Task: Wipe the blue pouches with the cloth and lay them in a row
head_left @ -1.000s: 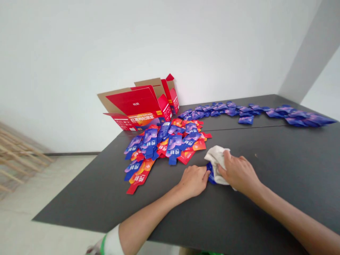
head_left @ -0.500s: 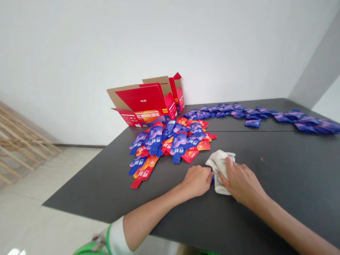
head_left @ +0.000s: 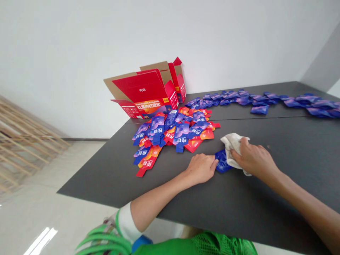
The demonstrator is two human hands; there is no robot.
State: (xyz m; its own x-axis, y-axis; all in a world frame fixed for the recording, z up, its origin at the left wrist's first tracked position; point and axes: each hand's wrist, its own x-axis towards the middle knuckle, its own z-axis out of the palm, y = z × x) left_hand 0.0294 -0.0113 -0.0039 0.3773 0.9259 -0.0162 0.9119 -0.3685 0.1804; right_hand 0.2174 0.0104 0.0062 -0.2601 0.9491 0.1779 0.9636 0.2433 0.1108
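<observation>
dark grey table (head_left: 278,198) against white wall (head_left: 79,53), pale floor at left. left hand (head_left: 200,168) resting on tabletop, fingers curled, fingertips pressing down the near edge of one blue packet (head_left: 221,164) lying flat between both hands. right hand (head_left: 253,159) closed around a crumpled white cloth (head_left: 232,141), cloth pressed onto the far side of same packet, partly covering it. loose pile of blue and red packets (head_left: 172,136) just beyond left hand, spread toward table's left edge, not touching the single packet. open red cardboard box (head_left: 145,95) standing behind pile at wall, flaps up, printed front facing forward. long row of purple-blue packets (head_left: 252,101) along far side of table, well apart from hands, running off to the right. seam across tabletop between row and hands. wooden slats (head_left: 23,131) at far left. green garment (head_left: 186,246) at bottom edge, white cuff on left forearm.
</observation>
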